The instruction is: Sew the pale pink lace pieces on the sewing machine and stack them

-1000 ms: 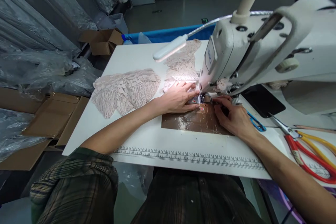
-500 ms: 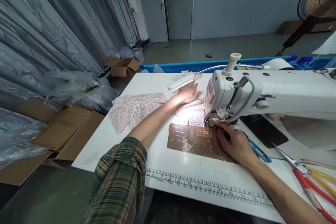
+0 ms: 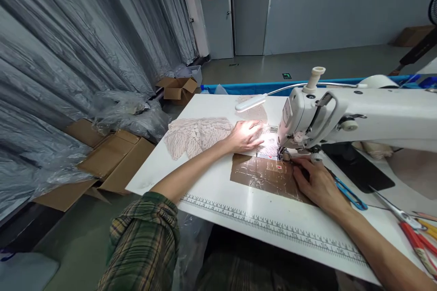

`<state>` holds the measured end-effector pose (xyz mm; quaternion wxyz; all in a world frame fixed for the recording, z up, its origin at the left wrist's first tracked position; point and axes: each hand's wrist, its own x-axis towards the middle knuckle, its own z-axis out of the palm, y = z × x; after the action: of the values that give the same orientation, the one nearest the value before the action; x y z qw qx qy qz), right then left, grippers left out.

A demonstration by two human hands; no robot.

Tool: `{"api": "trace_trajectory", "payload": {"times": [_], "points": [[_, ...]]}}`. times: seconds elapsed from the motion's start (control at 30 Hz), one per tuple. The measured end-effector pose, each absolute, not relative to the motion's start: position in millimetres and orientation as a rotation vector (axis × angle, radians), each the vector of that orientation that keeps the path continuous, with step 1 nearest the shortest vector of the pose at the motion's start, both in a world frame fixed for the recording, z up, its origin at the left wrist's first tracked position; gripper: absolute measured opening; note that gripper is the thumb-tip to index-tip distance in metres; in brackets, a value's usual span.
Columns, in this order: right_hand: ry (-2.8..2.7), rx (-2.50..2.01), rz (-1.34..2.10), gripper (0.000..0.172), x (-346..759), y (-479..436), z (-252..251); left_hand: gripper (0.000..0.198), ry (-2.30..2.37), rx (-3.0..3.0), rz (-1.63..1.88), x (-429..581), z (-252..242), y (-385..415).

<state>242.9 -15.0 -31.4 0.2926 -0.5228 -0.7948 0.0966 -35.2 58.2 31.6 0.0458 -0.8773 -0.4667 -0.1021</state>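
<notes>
My left hand lies palm down with fingers stretched on a strip of pale pink lace, left of the needle area of a white sewing machine. Part of the lace spreads over the table to the left; another piece shows behind the hand. Close by the presser foot, my right hand rests on the brown plate, its thumb apart from the forward-reaching fingers. The fingertips are partly hidden beside the foot. A lamp lights the lace brightly.
Blue-handled scissors, a dark phone-like slab and red-handled scissors lie right of my right hand. A printed ruler runs along the front of the white table. Cardboard boxes stand on the floor at left.
My left hand has slid back toward me over the lace, uncovering lace behind it. My right hand keeps its place by the foot. The view has turned a little to the left.
</notes>
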Motion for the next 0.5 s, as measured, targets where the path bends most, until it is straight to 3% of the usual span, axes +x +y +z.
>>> {"api": "trace_trajectory", "payload": {"times": [0.13, 0.23, 0.5], "points": [[-2.097, -1.395, 0.257, 0.036, 242, -13, -33, 0.058, -1.675, -2.518, -0.384, -84, 39, 34], [-2.056, -1.402, 0.304, 0.033, 240, -12, -29, 0.054, -1.798, -2.488, -0.488, -105, 41, 29], [-1.601, -1.633, 0.753, 0.030, 242, -10, -6, 0.032, -1.226, -2.888, -0.645, -23, 26, 100]]}}
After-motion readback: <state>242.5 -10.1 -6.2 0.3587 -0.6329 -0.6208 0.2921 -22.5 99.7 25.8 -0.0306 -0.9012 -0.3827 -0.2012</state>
